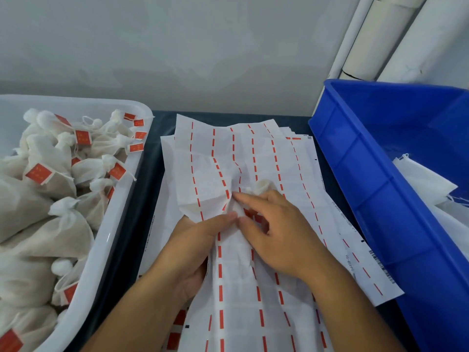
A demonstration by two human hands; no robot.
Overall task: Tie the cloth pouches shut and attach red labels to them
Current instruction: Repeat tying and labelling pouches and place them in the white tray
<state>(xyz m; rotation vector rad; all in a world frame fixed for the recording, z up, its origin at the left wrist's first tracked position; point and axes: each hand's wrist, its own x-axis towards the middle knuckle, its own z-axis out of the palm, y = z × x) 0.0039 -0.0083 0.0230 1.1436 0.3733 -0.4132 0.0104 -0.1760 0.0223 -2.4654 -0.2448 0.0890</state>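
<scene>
White label backing sheets with red dashed strips lie stacked in the middle of the dark table. My left hand holds the crumpled top sheet from underneath, its thumb on top near the fold. My right hand rests on the same sheet, thumb and forefinger pinching at a spot where a bit of red label shows. A small white cloth bunch peeks out just beyond my right fingers. Several tied cloth pouches with red labels fill the white tub on the left.
A blue plastic crate stands at the right, holding flat empty white cloth bags. White rolls lean against the grey wall behind it. More label sheets with barcodes stick out under the stack towards the crate.
</scene>
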